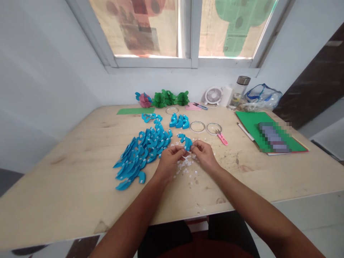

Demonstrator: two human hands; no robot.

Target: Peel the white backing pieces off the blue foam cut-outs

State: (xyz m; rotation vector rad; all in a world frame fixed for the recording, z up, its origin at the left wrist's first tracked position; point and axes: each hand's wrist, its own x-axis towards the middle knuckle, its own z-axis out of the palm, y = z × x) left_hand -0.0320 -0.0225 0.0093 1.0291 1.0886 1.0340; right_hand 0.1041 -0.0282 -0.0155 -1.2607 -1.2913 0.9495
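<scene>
Between my two hands is a curved blue paper cutout [187,143] with small white patches on it. My left hand [172,157] pinches its lower left side, thumb and fingers closed. My right hand [202,152] has its fingertips closed on the right edge. A large pile of similar blue paper cutouts [145,147], dotted with white patches, lies left of my hands. Beyond them stands a small group of blue folded pieces [179,121]. Tiny white paper scraps [185,165] are scattered on the table under and around my hands.
Pink-handled snips [221,137] rest by two tape rolls [197,127]. At the back are green paper shapes [168,98], a pink and blue one [145,100], a small fan [213,95] and a glass bottle [238,94]. Green sheets [252,120] lie at right.
</scene>
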